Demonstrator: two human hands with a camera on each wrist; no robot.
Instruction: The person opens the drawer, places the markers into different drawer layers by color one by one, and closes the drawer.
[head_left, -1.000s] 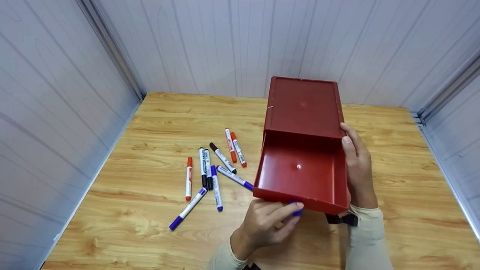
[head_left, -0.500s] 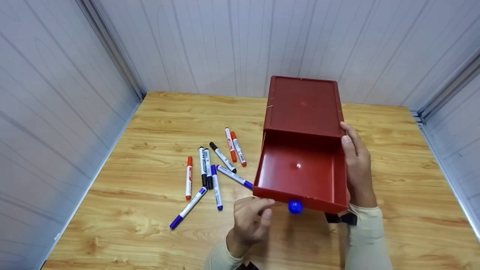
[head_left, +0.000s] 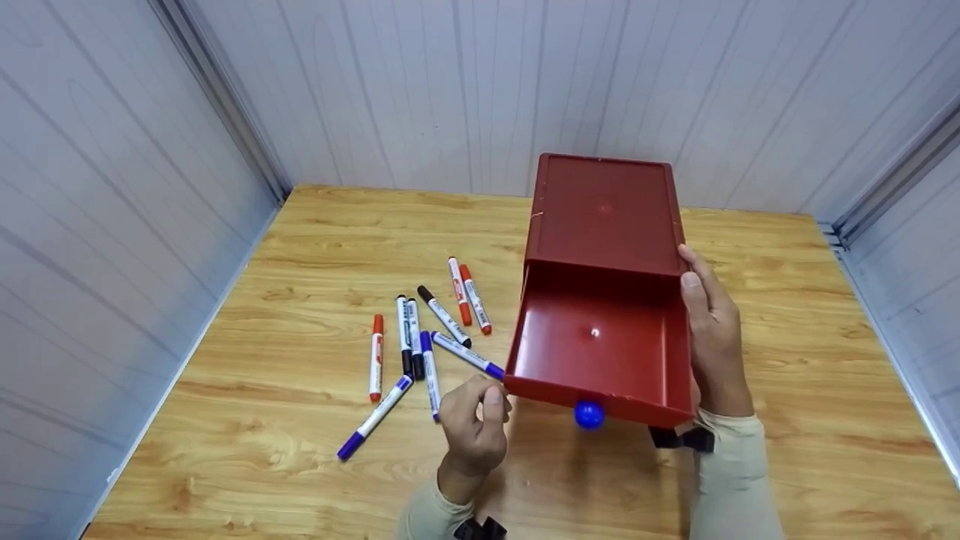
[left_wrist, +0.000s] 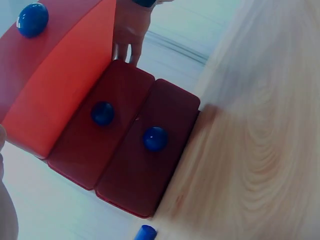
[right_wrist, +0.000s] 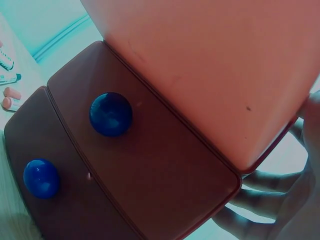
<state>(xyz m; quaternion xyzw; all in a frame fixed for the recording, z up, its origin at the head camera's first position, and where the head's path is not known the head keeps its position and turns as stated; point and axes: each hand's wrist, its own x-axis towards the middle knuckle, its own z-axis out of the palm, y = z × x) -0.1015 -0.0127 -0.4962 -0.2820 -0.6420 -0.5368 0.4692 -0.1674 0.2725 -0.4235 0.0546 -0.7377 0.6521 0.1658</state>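
Note:
A dark red drawer cabinet (head_left: pixel 606 210) stands upright on the table with its top drawer (head_left: pixel 592 345) pulled out, bare inside. A round blue knob (head_left: pixel 589 415) sits on that drawer's front. Two shut drawers with blue knobs (left_wrist: pixel 155 139) show below it in the left wrist view. My right hand (head_left: pixel 712 330) rests along the cabinet's right side, thumb near the drawer's rim, fingers spread against the wall. My left hand (head_left: pixel 472 431) hovers loosely curled by the drawer's front left corner, seemingly holding nothing, partly covering the end of a blue marker (head_left: pixel 430 367).
Several markers lie scattered left of the cabinet: red ones (head_left: pixel 377 356), black ones (head_left: pixel 445 316) and blue-capped ones (head_left: pixel 375 418). One blue marker (head_left: pixel 469 354) reaches to the drawer's left edge. Pale panel walls (head_left: pixel 420 97) enclose the wooden table (head_left: pixel 262 337).
My left hand has let go of the top drawer's knob and moved left, beside the drawer's front left corner. The drawer, the markers and my right hand stay in place.

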